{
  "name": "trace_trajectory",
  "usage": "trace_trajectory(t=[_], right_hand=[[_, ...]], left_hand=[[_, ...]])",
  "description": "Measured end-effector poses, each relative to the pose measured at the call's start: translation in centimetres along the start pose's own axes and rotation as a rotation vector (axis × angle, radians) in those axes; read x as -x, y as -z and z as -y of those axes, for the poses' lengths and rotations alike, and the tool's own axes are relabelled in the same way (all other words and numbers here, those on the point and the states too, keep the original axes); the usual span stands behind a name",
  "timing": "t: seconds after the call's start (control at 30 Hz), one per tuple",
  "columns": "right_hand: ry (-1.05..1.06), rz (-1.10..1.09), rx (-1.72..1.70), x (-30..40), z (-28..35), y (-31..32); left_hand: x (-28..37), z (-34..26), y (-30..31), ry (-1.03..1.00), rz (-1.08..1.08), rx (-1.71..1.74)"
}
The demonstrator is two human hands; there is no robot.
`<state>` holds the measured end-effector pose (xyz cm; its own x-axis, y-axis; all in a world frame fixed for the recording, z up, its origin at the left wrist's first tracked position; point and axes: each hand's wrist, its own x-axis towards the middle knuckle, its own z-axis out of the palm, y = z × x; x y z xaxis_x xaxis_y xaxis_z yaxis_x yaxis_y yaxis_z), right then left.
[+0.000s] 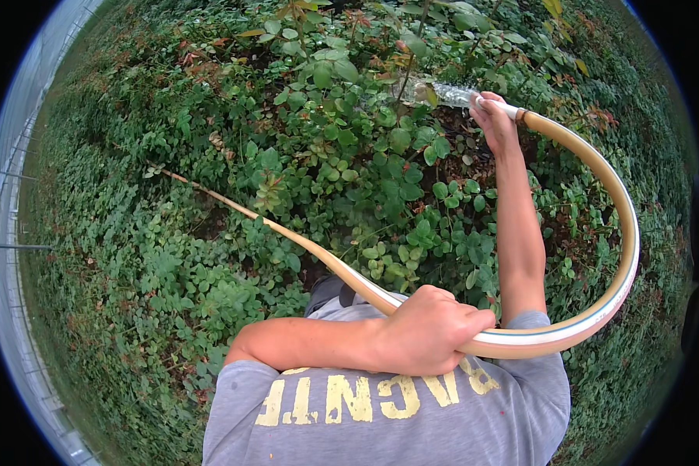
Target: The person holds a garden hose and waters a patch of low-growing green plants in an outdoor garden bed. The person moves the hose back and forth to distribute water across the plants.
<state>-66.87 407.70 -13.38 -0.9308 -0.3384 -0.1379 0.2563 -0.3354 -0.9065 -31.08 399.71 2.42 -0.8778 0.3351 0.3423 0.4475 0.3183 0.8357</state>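
Note:
A thick tan hose with a white stripe (624, 221) loops out to the right of my body. My left hand (434, 331) is closed around it in front of my chest. At upper right, my right hand (494, 119) grips the white end piece (508, 109) of the hose. Water (451, 94) sprays leftward from that end over leafy bushes (399, 140). Behind my left hand the hose runs away to the upper left and drops among the leaves.
Dense rose-like bushes (169, 279) surround me on all sides, with taller stems standing at the top. A pale translucent sheet wall with a frame (3, 192) curves along the far left. Dark soil and dry leaves (460, 143) show between plants.

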Motion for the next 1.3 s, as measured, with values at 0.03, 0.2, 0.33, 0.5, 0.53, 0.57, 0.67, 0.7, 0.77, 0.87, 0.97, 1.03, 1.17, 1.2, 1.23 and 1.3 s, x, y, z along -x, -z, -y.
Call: trace_trajectory(t=[0.03, 0.2, 0.33, 0.5, 0.53, 0.57, 0.67, 0.7, 0.77, 0.87, 0.97, 1.03, 1.17, 1.2, 1.23, 1.3], right_hand=[[-0.017, 0.011, 0.019, 0.1, -0.2, -0.3], [-0.011, -0.1, 0.15, -0.9, -0.3, 3.1], [-0.018, -0.099, 0.099, 0.3, 0.0, 3.3], [-0.01, -0.041, 0.056, 0.5, -0.1, 1.6], [-0.026, -0.069, 0.087, 0.5, -0.2, 1.9], [-0.043, -0.096, 0.119, 0.5, -0.4, 2.1], [-0.045, 0.014, 0.076, 0.7, -1.6, -0.1], [-0.044, 0.05, 0.061, 0.5, -1.7, -0.6], [-0.077, -0.005, 0.092, 0.1, -2.3, -0.6], [-0.126, -0.033, 0.164, -0.3, -3.3, 0.3], [-0.11, 0.003, 0.175, -0.2, -3.7, -0.9], [-0.119, -0.012, 0.185, -0.8, -3.8, 0.2], [-0.133, -0.022, 0.215, -0.3, -3.7, 1.3], [-0.129, -0.027, 0.223, -0.3, -3.6, 1.3], [-0.125, -0.032, 0.231, -0.2, -3.5, 1.4], [-0.134, -0.042, 0.215, -0.1, -3.1, 2.8]], left_hand=[[0.2, 0.0, 0.2, 0.0, -0.009, 0.005], [0.8, -0.3, 0.8, 0.012, -0.06, 0.006], [0.9, -0.1, 1.1, 0.011, -0.061, 0.039], [0.9, -0.1, 0.0, -0.018, -0.007, 0.04], [0.8, -0.1, 0.2, -0.007, -0.011, 0.025], [0.8, -0.2, 0.4, 0.005, -0.016, 0.01], [1.1, -0.1, 0.2, -0.033, -0.069, 0.042], [1.3, 0.0, 0.2, -0.023, -0.065, 0.043], [1.6, 0.1, 0.3, -0.002, -0.059, 0.044], [2.0, 0.5, 0.6, 0.037, -0.131, 0.015], [2.3, 0.6, 0.6, 0.014, -0.147, 0.057], [2.4, 0.6, 0.8, 0.006, -0.152, 0.056], [2.5, 0.9, 1.3, 0.001, -0.168, 0.052], [2.5, 0.9, 1.4, -0.006, -0.171, 0.056], [2.6, 0.9, 1.5, -0.014, -0.173, 0.06], [2.6, 0.8, 1.8, -0.021, -0.166, 0.069]])
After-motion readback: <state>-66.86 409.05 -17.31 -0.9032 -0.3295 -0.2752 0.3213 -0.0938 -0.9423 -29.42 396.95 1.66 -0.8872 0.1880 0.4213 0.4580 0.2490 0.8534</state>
